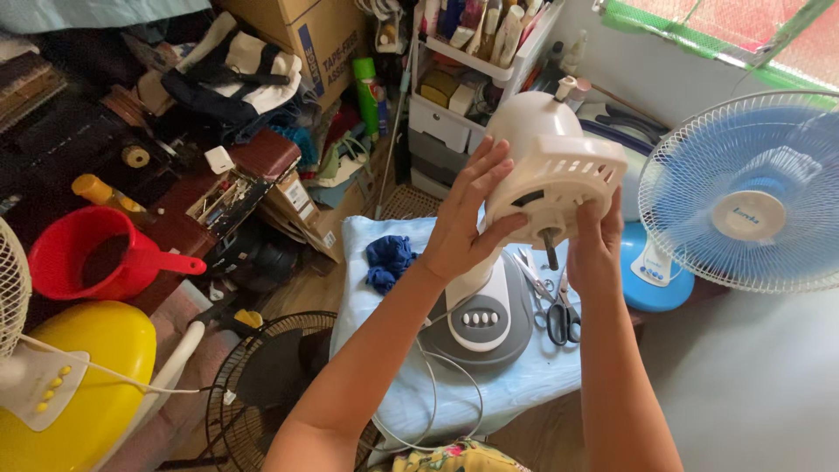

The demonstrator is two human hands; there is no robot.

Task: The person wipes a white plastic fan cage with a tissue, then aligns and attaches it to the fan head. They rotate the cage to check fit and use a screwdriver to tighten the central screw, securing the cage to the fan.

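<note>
**Both hands on a stripped fan motor housing**

Closest to the camera, a black wire fan guard (pixel 262 385) lies on the floor, next to a glossy yellow plastic fan base (pixel 83 376) on the left. Just past those, a low table draped in pale blue cloth (pixel 524 385) carries the fan's grey and white oval base with push buttons (pixel 481 319), its white cord looping off the front edge.

The left hand (pixel 468 218) lies flat on the side of the cream slotted plastic motor housing (pixel 551 170), fingers spread wide and pressed on the shell. The right hand (pixel 594 240) grips the housing's lower rim from underneath, fingers curled around it. The housing is lifted above the base, tilted, with its dark metal shaft poking down.

Black-handled scissors (pixel 561 316) and a crumpled dark blue rag (pixel 389 260) lie on the cloth. To the right stands a blue-bladed fan with a white wire cage (pixel 747 192). Left, a red plastic scoop (pixel 87 253). Further back: cardboard boxes (pixel 319 35), white plastic drawers (pixel 441 122), a cluttered shelf.
</note>
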